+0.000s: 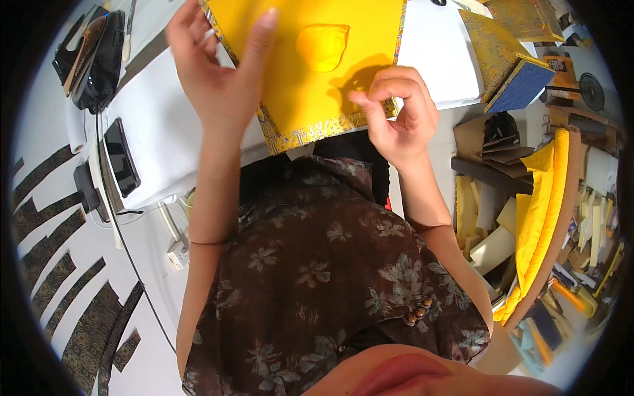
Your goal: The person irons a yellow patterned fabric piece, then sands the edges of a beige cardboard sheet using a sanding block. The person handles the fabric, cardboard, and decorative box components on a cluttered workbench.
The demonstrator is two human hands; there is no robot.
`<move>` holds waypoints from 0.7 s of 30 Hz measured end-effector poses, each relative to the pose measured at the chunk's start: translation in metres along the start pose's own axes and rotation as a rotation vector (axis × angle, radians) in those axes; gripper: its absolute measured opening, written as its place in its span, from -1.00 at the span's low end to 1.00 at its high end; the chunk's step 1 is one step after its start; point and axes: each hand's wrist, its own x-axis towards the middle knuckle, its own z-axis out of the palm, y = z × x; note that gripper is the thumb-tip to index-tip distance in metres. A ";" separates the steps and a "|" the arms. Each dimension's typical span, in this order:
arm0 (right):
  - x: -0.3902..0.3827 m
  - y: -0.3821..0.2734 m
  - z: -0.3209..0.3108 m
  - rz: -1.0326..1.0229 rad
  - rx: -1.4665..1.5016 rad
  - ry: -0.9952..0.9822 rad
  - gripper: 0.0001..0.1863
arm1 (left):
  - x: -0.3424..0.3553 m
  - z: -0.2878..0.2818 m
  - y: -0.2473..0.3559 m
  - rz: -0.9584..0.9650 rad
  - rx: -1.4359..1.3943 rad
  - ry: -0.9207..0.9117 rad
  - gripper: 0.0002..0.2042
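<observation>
A yellow board (290, 99) with a patterned brocade border lies at the table's near edge, its lower end jutting toward my body. In its upper middle sits a small yellow cloth piece (322, 47) with rounded lower corners. Over the board's left edge is my left hand (221, 72), open, thumb stretched across the yellow surface and fingers spread by the border. My right hand (404, 112) hovers at the lower right edge, casting a shadow on the board. Its fingers are curled, with thumb and forefinger drawn together; anything between them is too small to make out.
A phone (121, 158) and a black case-like object (99, 63) lie on the left of the white table. At the right stands a blue and gold brocade-covered box (518, 82). Yellow padded cloth (538, 218) hangs over a bin of scraps. Dark patterned strips (89, 323) lie at left.
</observation>
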 end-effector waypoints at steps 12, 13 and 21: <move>-0.025 0.005 -0.048 0.343 0.108 0.177 -0.73 | -0.039 0.030 0.032 0.679 0.856 -0.202 -0.52; -0.027 0.006 -0.046 0.345 0.105 0.181 -0.80 | -0.040 0.029 0.032 0.709 0.852 -0.170 -0.51; -0.032 0.012 -0.035 0.473 0.325 0.256 -0.92 | -0.038 0.005 0.020 0.839 0.938 -0.056 -0.62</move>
